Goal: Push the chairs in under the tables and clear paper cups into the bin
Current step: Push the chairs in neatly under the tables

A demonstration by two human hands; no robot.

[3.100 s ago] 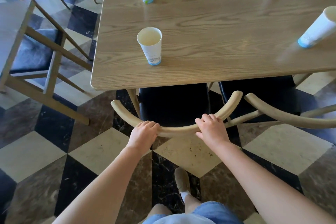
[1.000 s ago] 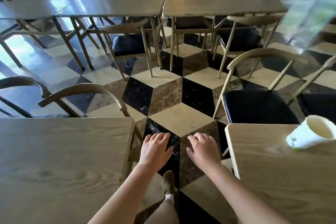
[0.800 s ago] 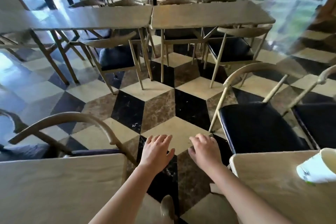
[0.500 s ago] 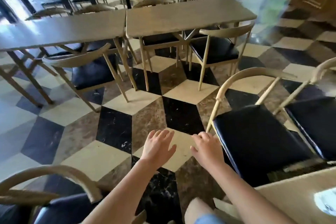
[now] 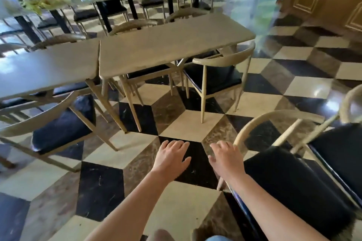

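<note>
Presently, item by item, as your head camera recorded it:

Your left hand (image 5: 171, 157): held out palm down over the checkered floor (image 5: 188, 127), fingers spread wide, holding nothing.

Your right hand (image 5: 225, 159): likewise out and palm down, fingers loosely spread, empty; it hovered just beside the curved back of the nearest chair (image 5: 284, 164), and whether it touched the wood could not be told.

Nearest chair: black seat, pale wooden frame, at your right, standing out in the open floor. A second black-seated chair (image 5: 344, 154) stood just beside it at the right edge of view.

Wooden table (image 5: 166, 45): ahead of you, its top bare, butted end to end against a second table (image 5: 49, 66) on the left.

Armchair (image 5: 217, 76): at the near right corner of the wooden table, seat only partly under the top.

Left chair (image 5: 58, 129): along the near edge of the second table, pulled out and tilted in view (blurred).

More chairs sat tucked along the far edges of both tables.

Paper cups: none showed anywhere in this view.
</note>
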